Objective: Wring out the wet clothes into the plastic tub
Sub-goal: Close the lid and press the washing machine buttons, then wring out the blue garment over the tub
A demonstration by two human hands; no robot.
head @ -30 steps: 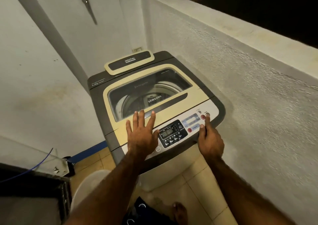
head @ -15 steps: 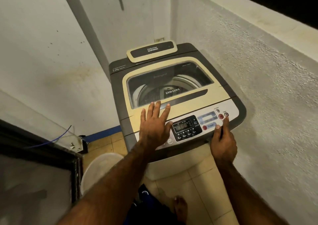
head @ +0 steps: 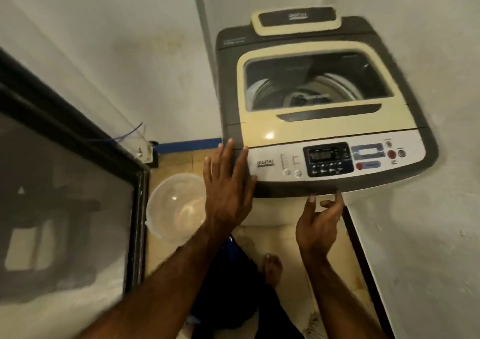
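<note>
The person is standing in front of the washing machine. Its lid is lying shut, and a bit of the shiny drum is showing through the window. I cannot tell if wet clothes are sitting inside.

The left hand is reaching to the front left corner of the machine. Its fingers are straight and spread wide, holding nothing. The right hand is hanging just under the machine's front edge, with its fingers softly bent, and it is holding nothing too. One fingertip is right at that edge, but I cannot tell if it is touching.

The clear plastic tub is sitting on the tiled floor, just beside the machine, partly hiding behind the left hand. A bare foot is standing below the right hand. A glass door with a dark frame is standing next to the tub.
</note>
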